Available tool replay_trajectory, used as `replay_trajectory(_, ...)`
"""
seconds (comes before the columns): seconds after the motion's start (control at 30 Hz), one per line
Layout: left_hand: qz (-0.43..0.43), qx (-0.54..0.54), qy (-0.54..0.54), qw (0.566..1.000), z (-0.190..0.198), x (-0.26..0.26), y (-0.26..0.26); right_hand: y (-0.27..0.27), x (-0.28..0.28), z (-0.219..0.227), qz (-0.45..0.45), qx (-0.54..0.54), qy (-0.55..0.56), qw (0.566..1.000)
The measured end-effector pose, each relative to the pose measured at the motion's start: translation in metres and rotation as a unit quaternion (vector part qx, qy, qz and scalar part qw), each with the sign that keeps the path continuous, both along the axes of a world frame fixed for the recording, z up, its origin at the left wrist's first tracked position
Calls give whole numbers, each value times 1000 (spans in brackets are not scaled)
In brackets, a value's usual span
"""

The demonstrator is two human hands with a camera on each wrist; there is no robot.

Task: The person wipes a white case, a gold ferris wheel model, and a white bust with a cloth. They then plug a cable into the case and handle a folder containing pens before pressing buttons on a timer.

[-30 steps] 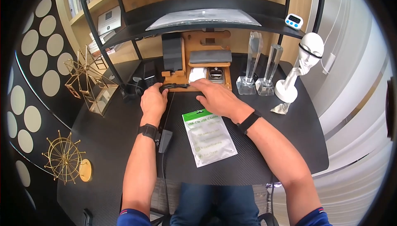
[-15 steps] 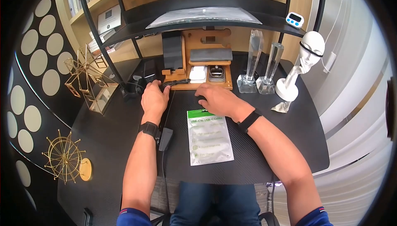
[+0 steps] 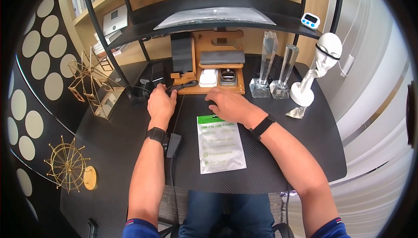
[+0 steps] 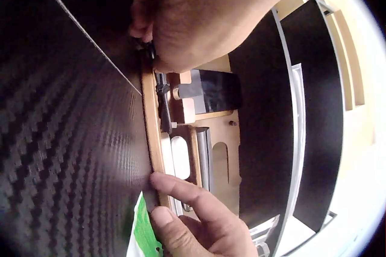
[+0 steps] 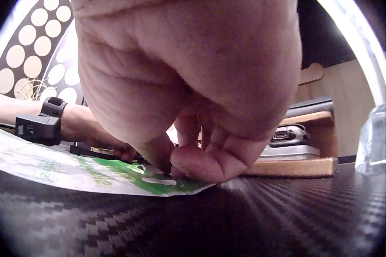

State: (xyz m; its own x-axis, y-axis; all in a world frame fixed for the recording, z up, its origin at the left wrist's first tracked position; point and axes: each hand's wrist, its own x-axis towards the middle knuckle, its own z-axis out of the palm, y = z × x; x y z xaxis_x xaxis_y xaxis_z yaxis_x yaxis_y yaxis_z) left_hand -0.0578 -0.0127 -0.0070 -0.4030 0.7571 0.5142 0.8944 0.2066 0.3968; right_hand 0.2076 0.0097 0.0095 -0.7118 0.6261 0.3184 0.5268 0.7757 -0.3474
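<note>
My left hand (image 3: 161,106) is at the front left corner of a wooden desk organizer (image 3: 237,91). Its thumb and fingers pinch one end of a bundled black cable (image 3: 188,84), which lies along the organizer's front ledge. In the left wrist view, the cable (image 4: 163,97) runs out from under that hand. My right hand (image 3: 233,105) rests on the desk in front of the organizer, fingers loosely bent and holding nothing. Just below it lies a flat green and white USB-C cable pouch (image 3: 221,146); in the right wrist view the fingertips overlap the pouch's green top (image 5: 145,175).
On the organizer sit a white earbud case (image 3: 208,77), a dark watch (image 3: 227,76) and a grey case (image 3: 222,57). Two crystal trophies (image 3: 260,91) and a white head sculpture (image 3: 301,95) stand right. A gold wheel ornament (image 3: 68,164) stands left, a black shelf (image 3: 196,3) behind.
My right hand has drawn back from the organizer's white case, and the pouch has straightened. The cable's far end has shifted left and up on the ledge. My left hand has stayed near the corner.
</note>
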Motion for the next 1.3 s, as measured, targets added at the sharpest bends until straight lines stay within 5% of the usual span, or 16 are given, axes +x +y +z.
replay_trajectory(0.93, -8, 3, -14, 1000, 4, 9, -6, 1, -1, -4, 3, 13, 4, 1000)
replay_trajectory(1.3, -82, 79, -12, 993, 14, 22, -11, 3, -3, -1, -1, 15, -3, 1000)
